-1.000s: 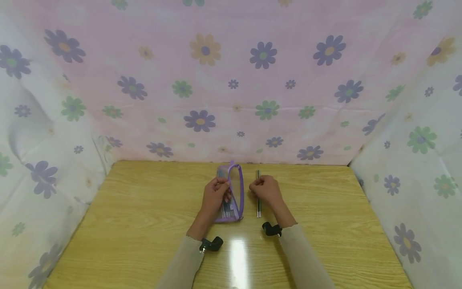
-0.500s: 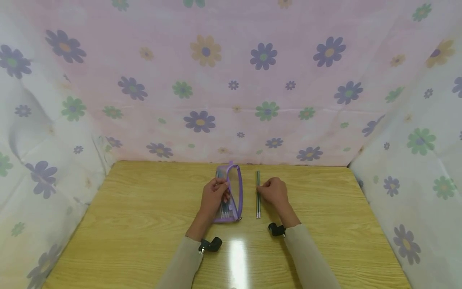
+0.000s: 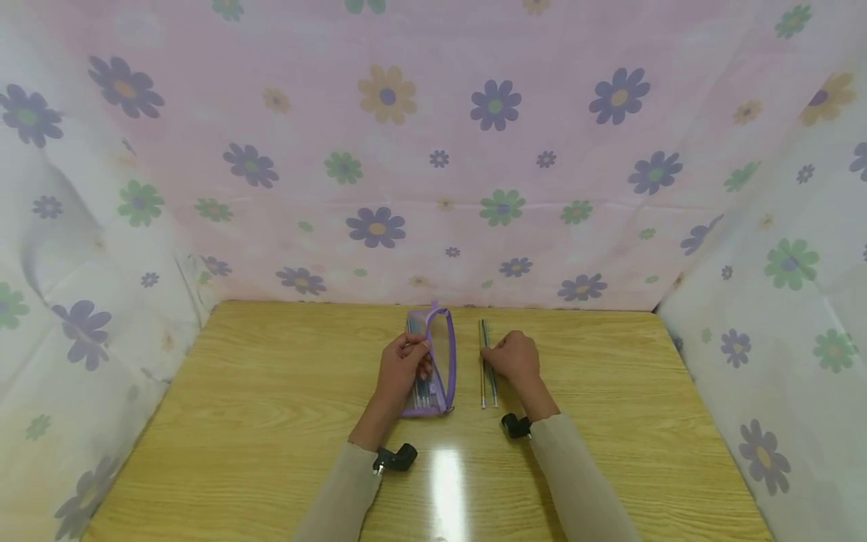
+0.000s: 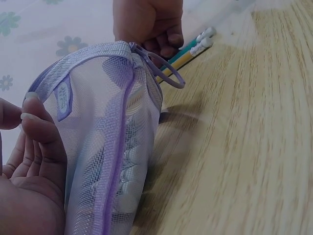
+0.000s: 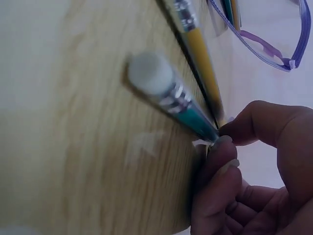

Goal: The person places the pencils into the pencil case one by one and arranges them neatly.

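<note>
My left hand pinches the zip edge of a purple mesh pencil case, holding its mouth apart. Several pencils with white eraser ends show through the mesh in the left wrist view. To the right of the case, my right hand pinches a green pencil between thumb and fingertips, its eraser end pointing toward me. A yellow pencil lies on the table just left of the green one, slightly apart at the eraser ends. The right fingers hide part of the green pencil.
Both pencils and the case are on a wood-grain table. Flower-patterned cloth hangs behind the table and along both sides. Each wrist wears a small black camera.
My right hand first shifts right off the pencils, then takes the green pencil. That pencil's eraser end has swung right, away from the yellow one. The left hand keeps its hold.
</note>
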Tool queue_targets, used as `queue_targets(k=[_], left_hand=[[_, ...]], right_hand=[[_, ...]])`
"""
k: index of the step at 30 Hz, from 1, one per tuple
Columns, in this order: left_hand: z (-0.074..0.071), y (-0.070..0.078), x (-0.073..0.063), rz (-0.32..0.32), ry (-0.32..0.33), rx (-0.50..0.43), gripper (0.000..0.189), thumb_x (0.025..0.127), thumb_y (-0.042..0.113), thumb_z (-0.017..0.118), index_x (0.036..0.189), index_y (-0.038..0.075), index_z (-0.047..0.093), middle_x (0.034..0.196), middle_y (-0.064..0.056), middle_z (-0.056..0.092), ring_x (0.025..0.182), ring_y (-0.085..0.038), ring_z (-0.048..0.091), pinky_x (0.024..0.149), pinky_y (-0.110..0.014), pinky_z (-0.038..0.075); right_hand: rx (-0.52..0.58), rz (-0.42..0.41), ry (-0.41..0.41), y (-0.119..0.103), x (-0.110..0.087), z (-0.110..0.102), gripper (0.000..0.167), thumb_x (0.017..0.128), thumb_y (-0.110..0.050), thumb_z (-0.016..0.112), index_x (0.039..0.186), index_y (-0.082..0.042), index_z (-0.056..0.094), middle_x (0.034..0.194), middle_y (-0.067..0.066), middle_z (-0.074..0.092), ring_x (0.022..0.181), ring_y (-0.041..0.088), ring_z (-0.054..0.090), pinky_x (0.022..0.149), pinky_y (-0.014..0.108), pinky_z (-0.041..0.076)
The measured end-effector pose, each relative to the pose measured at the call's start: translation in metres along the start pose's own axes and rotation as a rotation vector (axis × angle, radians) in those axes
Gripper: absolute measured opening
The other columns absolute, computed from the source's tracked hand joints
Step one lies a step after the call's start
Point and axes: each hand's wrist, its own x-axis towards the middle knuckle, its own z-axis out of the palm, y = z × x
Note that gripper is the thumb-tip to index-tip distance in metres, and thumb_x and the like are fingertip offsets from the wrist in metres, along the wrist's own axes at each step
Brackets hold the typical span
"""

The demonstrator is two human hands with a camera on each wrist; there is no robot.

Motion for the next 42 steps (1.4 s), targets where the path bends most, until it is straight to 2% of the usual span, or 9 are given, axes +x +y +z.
queue_targets(k=[7,10,20,27,34,38,42], left_hand=[[0.002,0.002,0.000,0.004,-0.002,-0.005,0.013,0.104,0.004,0.064,0.111,-0.006,0.062,0.073,-0.004,0.067,0.057,-0.012,0.060,0.050,-0.022,0.049],[0.002,0.003,0.001,0.004,0.000,-0.005,0.012,0.104,0.004,0.064,0.111,-0.006,0.062,0.073,-0.003,0.067,0.057,-0.012,0.060,0.050,-0.022,0.049],[0.003,0.003,0.001,0.000,0.004,0.000,0.011,0.104,0.004,0.064,0.110,-0.005,0.063,0.073,-0.003,0.067,0.057,-0.012,0.060,0.050,-0.021,0.049],[0.003,0.003,0.000,0.001,0.005,0.003,0.013,0.104,0.004,0.064,0.112,-0.007,0.063,0.073,-0.004,0.066,0.057,-0.012,0.060,0.050,-0.021,0.049],[0.003,0.003,0.000,-0.003,0.002,-0.003,0.013,0.104,0.004,0.064,0.112,-0.007,0.063,0.073,-0.003,0.067,0.057,-0.011,0.060,0.050,-0.021,0.049],[0.002,0.003,0.000,-0.005,0.000,-0.005,0.013,0.104,0.004,0.064,0.112,-0.007,0.063,0.073,-0.004,0.067,0.057,-0.012,0.060,0.051,-0.022,0.049],[0.002,0.003,-0.001,-0.003,-0.005,-0.002,0.017,0.105,0.006,0.064,0.113,-0.008,0.062,0.074,-0.004,0.067,0.058,-0.012,0.060,0.051,-0.021,0.049]], right_hand=[[-0.132,0.036,0.000,-0.006,0.001,0.001,0.037,0.087,-0.030,0.078,0.069,-0.011,0.051,0.062,0.002,0.050,0.052,0.017,0.047,0.044,0.029,0.036],[-0.152,0.037,0.000,-0.009,0.000,0.000,0.037,0.087,-0.030,0.077,0.069,-0.011,0.050,0.061,0.003,0.049,0.052,0.018,0.046,0.043,0.030,0.035],[-0.139,0.056,0.006,-0.011,0.000,0.000,0.037,0.084,-0.028,0.079,0.068,-0.011,0.050,0.061,0.002,0.048,0.052,0.018,0.046,0.043,0.030,0.035],[-0.109,0.039,-0.010,-0.008,-0.001,-0.002,0.038,0.084,-0.028,0.078,0.069,-0.012,0.048,0.062,0.001,0.045,0.053,0.017,0.043,0.044,0.029,0.034],[-0.069,0.030,-0.044,-0.005,-0.003,-0.005,0.046,0.084,-0.030,0.078,0.056,-0.015,0.045,0.051,-0.005,0.038,0.047,0.013,0.039,0.042,0.026,0.029],[-0.026,-0.014,-0.056,-0.008,-0.008,-0.009,0.052,0.085,-0.030,0.078,0.048,-0.018,0.043,0.047,-0.008,0.034,0.044,0.011,0.035,0.043,0.025,0.028],[0.028,-0.073,-0.074,-0.015,-0.013,-0.012,0.052,0.086,-0.028,0.077,0.047,-0.019,0.045,0.045,-0.009,0.034,0.044,0.010,0.033,0.045,0.025,0.030]])
